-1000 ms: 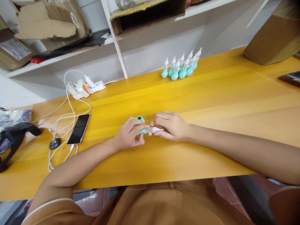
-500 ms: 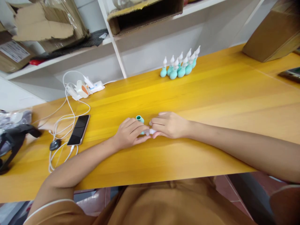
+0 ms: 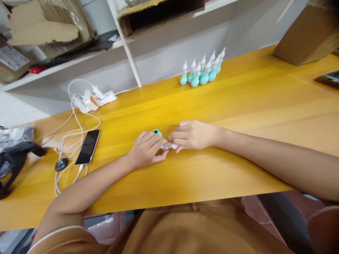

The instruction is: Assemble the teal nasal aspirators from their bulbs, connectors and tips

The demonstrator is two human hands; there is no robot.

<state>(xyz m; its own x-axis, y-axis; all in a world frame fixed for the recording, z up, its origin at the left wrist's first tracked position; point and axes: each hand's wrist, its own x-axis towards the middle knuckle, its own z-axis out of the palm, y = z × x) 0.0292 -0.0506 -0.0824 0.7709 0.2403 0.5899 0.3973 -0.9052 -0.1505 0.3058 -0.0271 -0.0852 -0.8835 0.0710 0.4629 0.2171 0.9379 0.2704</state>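
Low over the middle of the table, my left hand pinches a small clear plastic connector between thumb and fingers. Facing it, my right hand has its fingers closed on a white nozzle tip, whose end is close to the connector. Whether the two parts touch is too small to tell. A teal rubber bulb with its round mouth showing is just behind my left fingers, which hide its lower part. Toward the back stand several finished-looking teal bulb nasal aspirators with white tips, upright in a group.
On the left lie a phone with white cables, a power strip and a black headset. A cardboard box stands at the back right. Shelves with an open carton rise behind the table.
My right hand, with the white tip, has shifted slightly up and away from my left hand's connector. My left thumb has dropped a little from the fingers. The view has tilted slightly.
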